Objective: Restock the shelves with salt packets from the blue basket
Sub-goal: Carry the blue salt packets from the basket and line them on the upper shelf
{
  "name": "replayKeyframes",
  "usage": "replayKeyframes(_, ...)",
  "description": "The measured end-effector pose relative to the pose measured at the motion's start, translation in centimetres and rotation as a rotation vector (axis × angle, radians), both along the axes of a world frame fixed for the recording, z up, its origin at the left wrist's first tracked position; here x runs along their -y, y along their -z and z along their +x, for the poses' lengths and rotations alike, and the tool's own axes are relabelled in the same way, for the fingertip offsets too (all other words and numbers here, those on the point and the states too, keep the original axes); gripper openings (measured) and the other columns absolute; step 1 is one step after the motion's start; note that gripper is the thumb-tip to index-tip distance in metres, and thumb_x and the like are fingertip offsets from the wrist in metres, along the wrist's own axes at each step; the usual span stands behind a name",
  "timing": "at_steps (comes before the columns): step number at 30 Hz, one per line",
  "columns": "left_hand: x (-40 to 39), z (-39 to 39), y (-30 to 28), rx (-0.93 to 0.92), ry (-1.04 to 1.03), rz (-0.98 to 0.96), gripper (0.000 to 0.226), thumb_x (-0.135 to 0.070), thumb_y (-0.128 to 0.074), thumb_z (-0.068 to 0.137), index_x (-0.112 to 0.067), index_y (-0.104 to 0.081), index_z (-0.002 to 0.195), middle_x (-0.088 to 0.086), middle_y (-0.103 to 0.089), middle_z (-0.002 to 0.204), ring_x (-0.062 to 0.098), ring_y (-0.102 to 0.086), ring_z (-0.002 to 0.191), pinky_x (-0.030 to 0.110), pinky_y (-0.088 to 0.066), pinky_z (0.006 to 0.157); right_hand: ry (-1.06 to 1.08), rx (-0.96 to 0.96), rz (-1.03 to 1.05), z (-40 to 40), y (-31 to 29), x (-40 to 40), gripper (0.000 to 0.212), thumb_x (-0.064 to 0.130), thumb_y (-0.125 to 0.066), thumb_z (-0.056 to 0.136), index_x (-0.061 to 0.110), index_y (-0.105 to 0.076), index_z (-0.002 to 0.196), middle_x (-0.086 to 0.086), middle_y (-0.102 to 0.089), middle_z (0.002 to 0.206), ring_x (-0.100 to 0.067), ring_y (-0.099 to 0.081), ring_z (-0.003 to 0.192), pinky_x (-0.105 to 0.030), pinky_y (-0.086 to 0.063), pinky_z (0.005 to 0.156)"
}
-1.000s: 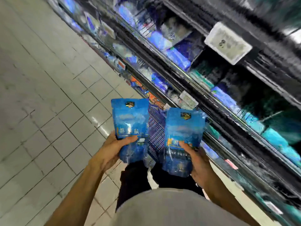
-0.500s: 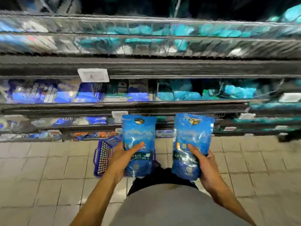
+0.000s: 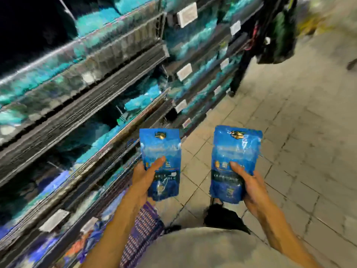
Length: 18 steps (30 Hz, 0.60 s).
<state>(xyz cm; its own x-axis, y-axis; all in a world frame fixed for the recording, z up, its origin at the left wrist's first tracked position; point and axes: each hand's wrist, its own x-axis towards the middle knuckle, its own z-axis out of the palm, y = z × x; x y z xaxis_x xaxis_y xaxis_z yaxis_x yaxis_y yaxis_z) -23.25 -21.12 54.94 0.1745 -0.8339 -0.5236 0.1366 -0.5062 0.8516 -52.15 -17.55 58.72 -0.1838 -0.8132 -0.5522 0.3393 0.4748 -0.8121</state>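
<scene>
Nearest the camera: grey shirt front (image 3: 193,248), both forearms reaching out from it. Blue basket (image 3: 143,233) low down, just left of the shirt and partly hidden behind the left forearm; only its mesh wall shows, contents not visible. Left hand (image 3: 144,182) grips one blue salt packet (image 3: 161,163) by its lower half, thumb laid across the front, fingers curled behind. Right hand (image 3: 251,190) grips a second salt packet (image 3: 234,163) the same way, thumb on the printed panel. Both packets upright, faces to the camera, apart from each other, neither touching the shelving. Beyond the basket, on its left side and running away from it, the shelves (image 3: 96,105): several tiers, teal and blue packs on them, white price tags (image 3: 184,71) along the edges, all heavily smeared by motion. Tiled floor (image 3: 289,132) to the basket's right. Far end of the aisle past the shelving: dark hanging goods (image 3: 278,29), too blurred to name. Judgement: packets in hand, none placed yet. Risks: each packet is held low with one hand, so a slack pouch could fold over or slip when pushed between stock; with teal and blue packs side by side, wrong-slot placement is likely; the basket sits close to the feet, a trip hazard on stepping toward the shelf.
</scene>
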Motion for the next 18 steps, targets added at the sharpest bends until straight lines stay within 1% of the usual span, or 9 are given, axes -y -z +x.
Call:
replayKeyframes(2, 2.6, -3.6, -0.5, 0.0, 0.056, -0.013, 0.057, -0.061, -0.086, 0.052, -0.032, -0.078, 0.1, -0.004, -0.079, 0.103, 0.021, -0.076, 0.097, 0.055, -0.057, 0.095, 0.045, 0.013, -0.029, -3.2, 0.1, 0.6, 0.045, 0.026, -0.073, 0.08, 0.012, -0.067, 0.122, -0.012, -0.077, 0.112, -0.03, -0.075, 0.095, -0.042, -0.064, 0.075)
replayKeyframes(5, 5.9, -9.3, -0.8, -0.049, 0.124, -0.006, 0.064, -0.057, -0.088, 0.056, -0.028, -0.074, 0.111, 0.003, -0.078, 0.11, 0.029, -0.075, 0.1, 0.058, -0.056, 0.094, 0.101, 0.031, -0.056, -8.6, 0.7, 2.1, 0.039, 0.027, -0.075, 0.079, 0.018, -0.069, 0.117, -0.009, -0.077, 0.11, -0.027, -0.076, 0.096, -0.042, -0.063, 0.076)
replayKeyframes(9, 10.1, -17.5, -1.5, -0.077, 0.181, -0.043, 0.045, -0.055, -0.088, 0.06, -0.038, -0.076, 0.1, 0.003, -0.078, 0.109, 0.029, -0.076, 0.098, 0.058, -0.057, 0.092, 0.122, 0.057, -0.055, -16.2, 0.7, 5.4, 0.045, 0.037, -0.079, 0.074, 0.024, -0.067, 0.116, -0.005, -0.078, 0.11, -0.027, -0.076, 0.097, -0.043, -0.062, 0.071)
replayKeyframes(11, 12.3, -22.0, -2.1, -0.087, 0.202, -0.042, 0.046, -0.053, -0.089, 0.061, -0.035, -0.076, 0.101, 0.006, -0.078, 0.109, 0.031, -0.076, 0.098, 0.058, -0.056, 0.093, 0.118, 0.05, -0.061, -20.4, 0.2, 7.5, 0.047, 0.042, -0.08, 0.072, 0.027, -0.067, 0.115, -0.004, -0.078, 0.11, -0.026, -0.076, 0.097, -0.043, -0.062, 0.071)
replayKeyframes(13, 14.0, -24.6, -2.9, -0.089, 0.203, -0.039, 0.053, -0.053, -0.09, 0.059, -0.029, -0.075, 0.104, 0.008, -0.078, 0.108, 0.033, -0.076, 0.097, 0.058, -0.057, 0.092, 0.119, 0.042, -0.07, -22.6, -0.3, 9.2, 0.05, 0.044, -0.081, 0.071, 0.027, -0.067, 0.116, -0.003, -0.078, 0.11, -0.025, -0.076, 0.097, -0.042, -0.062, 0.07)
replayKeyframes(15, 16.0, -27.2, -3.6, -0.086, 0.188, -0.044, 0.064, -0.056, -0.092, 0.055, -0.026, -0.074, 0.108, 0.008, -0.078, 0.107, 0.033, -0.076, 0.097, 0.056, -0.058, 0.09, 0.11, 0.032, -0.079, -25.1, -0.8, 11.3, 0.054, 0.046, -0.081, 0.071, 0.026, -0.065, 0.119, -0.003, -0.077, 0.111, -0.025, -0.076, 0.099, -0.045, -0.062, 0.073)
replayKeyframes(16, 17.0, -28.3, -4.1, -0.085, 0.181, -0.057, 0.067, -0.057, -0.093, 0.053, -0.026, -0.074, 0.109, 0.008, -0.078, 0.108, 0.033, -0.076, 0.097, 0.053, -0.06, 0.086, 0.102, 0.026, -0.086, -26.1, -1.2, 12.4, 0.056, 0.047, -0.081, 0.07, 0.026, -0.065, 0.12, -0.003, -0.077, 0.111, -0.025, -0.075, 0.099, -0.046, -0.062, 0.074)
replayKeyframes(17, 18.1, -29.3, -4.7, -0.09, 0.181, -0.077, 0.067, -0.058, -0.093, 0.052, -0.027, -0.074, 0.108, 0.008, -0.078, 0.108, 0.033, -0.076, 0.097, 0.048, -0.062, 0.08, 0.096, 0.02, -0.094, -27.1, -1.5, 13.6, 0.057, 0.048, -0.081, 0.069, 0.026, -0.065, 0.12, -0.003, -0.078, 0.11, -0.025, -0.076, 0.098, -0.046, -0.062, 0.074)
replayKeyframes(18, 19.2, -30.2, -5.3, -0.096, 0.185, -0.095, 0.062, -0.057, -0.093, 0.054, -0.029, -0.075, 0.106, 0.007, -0.078, 0.108, 0.032, -0.076, 0.097, 0.044, -0.062, 0.076, 0.092, 0.02, -0.107, -28.0, -1.8, 15.0, 0.059, 0.049, -0.082, 0.067, 0.027, -0.066, 0.118, -0.002, -0.078, 0.109, -0.025, -0.076, 0.097, -0.045, -0.062, 0.072)
